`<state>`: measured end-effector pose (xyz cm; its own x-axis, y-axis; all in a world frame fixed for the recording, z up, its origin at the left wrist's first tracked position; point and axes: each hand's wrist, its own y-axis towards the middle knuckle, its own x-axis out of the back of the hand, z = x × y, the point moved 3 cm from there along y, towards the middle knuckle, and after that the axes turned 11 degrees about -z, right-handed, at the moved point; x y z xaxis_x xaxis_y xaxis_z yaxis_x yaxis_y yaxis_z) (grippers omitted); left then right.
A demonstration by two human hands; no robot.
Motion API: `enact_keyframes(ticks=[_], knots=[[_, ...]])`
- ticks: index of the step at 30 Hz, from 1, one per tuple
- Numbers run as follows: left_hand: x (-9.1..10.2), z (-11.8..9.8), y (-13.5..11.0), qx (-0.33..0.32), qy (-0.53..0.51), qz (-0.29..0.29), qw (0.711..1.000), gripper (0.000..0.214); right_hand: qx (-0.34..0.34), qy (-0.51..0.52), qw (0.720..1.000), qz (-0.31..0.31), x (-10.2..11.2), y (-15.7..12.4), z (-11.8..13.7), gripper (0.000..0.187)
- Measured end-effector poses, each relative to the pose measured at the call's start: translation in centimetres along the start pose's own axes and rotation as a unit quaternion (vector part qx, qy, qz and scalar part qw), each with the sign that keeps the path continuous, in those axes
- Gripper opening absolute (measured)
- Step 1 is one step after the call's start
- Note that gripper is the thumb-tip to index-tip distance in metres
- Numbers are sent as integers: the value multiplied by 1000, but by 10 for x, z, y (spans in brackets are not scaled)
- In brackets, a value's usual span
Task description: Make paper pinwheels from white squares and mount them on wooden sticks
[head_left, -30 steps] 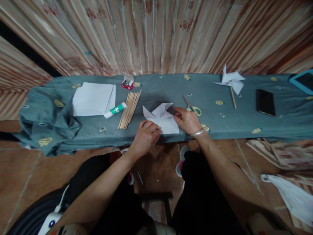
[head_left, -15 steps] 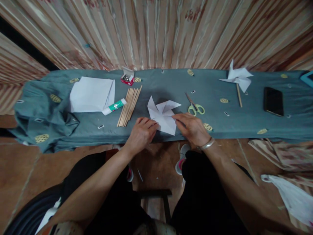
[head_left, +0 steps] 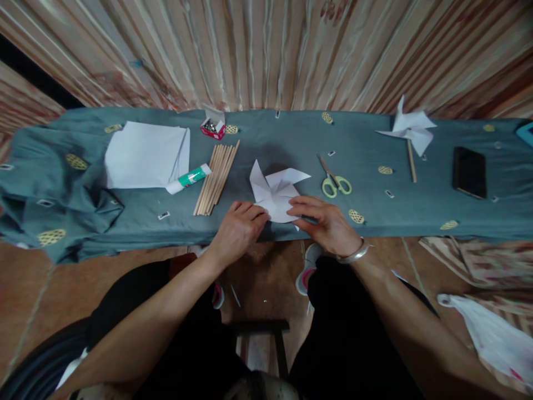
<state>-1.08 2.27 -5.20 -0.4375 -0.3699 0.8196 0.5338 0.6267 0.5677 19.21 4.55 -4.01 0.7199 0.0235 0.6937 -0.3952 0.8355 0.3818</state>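
Note:
A white paper pinwheel (head_left: 278,194), with pointed blades folded toward its middle, lies near the front edge of the cloth-covered table. My left hand (head_left: 245,225) pinches its lower left edge. On the right side, my right hand (head_left: 322,222) grips the paper, with the fingers over the lower right blade and the thumb beneath. A silver bangle circles that wrist. Green-handled scissors (head_left: 334,180) rest to the right of the paper. To its left is a row of wooden sticks (head_left: 217,178), and a glue stick (head_left: 190,179) lies against them.
A stack of white paper (head_left: 145,155) sits at the left, and a small red box (head_left: 213,125) of metal pins stands at the back. Toward the right are a finished-looking pinwheel on a stick (head_left: 410,133) and a black phone (head_left: 469,172). A striped curtain (head_left: 258,55) hangs behind.
My right hand has shifted slightly left and down, bringing the lower right part of the paper over in a curve. My left hand keeps its pinch. The view has moved a little.

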Motion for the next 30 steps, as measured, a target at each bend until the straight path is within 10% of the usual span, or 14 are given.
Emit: enact_keyframes(ticks=[30], knots=[[2, -6, -3, 43, -28, 55, 997, 27, -37, -107, 989, -97, -35, 29, -5, 11]])
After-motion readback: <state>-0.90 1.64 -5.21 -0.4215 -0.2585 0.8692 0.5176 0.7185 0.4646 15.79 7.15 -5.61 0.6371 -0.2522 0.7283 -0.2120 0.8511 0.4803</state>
